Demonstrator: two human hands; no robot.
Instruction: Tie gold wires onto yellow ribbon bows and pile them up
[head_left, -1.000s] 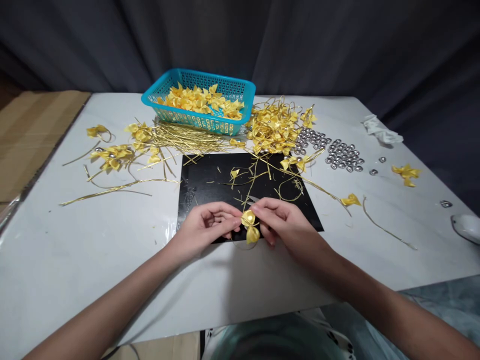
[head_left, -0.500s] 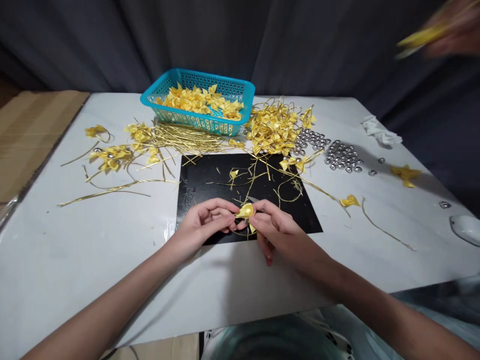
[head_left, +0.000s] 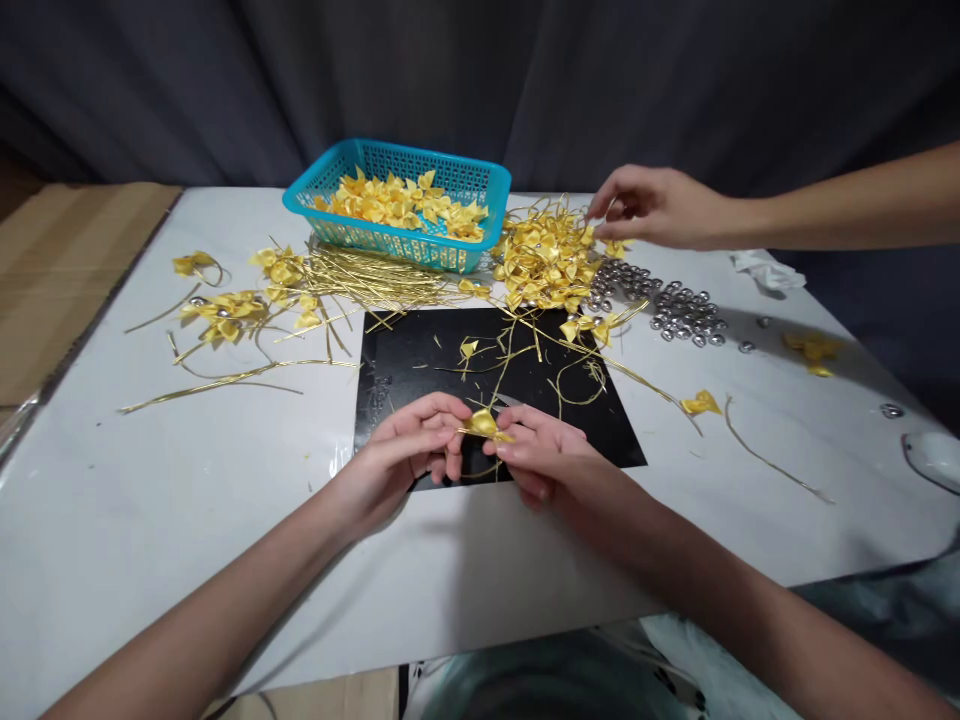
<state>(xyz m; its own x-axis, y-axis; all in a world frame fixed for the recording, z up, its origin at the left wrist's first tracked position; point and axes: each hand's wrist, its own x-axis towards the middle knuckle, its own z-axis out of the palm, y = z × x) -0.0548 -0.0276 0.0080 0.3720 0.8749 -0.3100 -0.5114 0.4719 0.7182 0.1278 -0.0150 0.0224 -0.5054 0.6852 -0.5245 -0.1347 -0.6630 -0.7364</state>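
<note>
My left hand (head_left: 409,450) and my right hand (head_left: 536,455) meet over the near edge of a black mat (head_left: 420,360). Both pinch one small yellow ribbon bow (head_left: 480,424) between their fingertips, and a thin gold strip hangs from it. Loose gold strips (head_left: 517,360) lie across the mat just beyond my fingers.
A teal basket (head_left: 480,185) of yellow bows stands at the back. Beside it lie a pile of bows (head_left: 544,255), gold strips (head_left: 367,275) and silver beads (head_left: 686,312). Another person's hand (head_left: 652,205) reaches into the pile from the right. A white cloth (head_left: 765,268) lies far right.
The bow has turned from upright to flat between my fingertips, which closed in around it. Another person's hand came down from the upper right to the bow pile.
</note>
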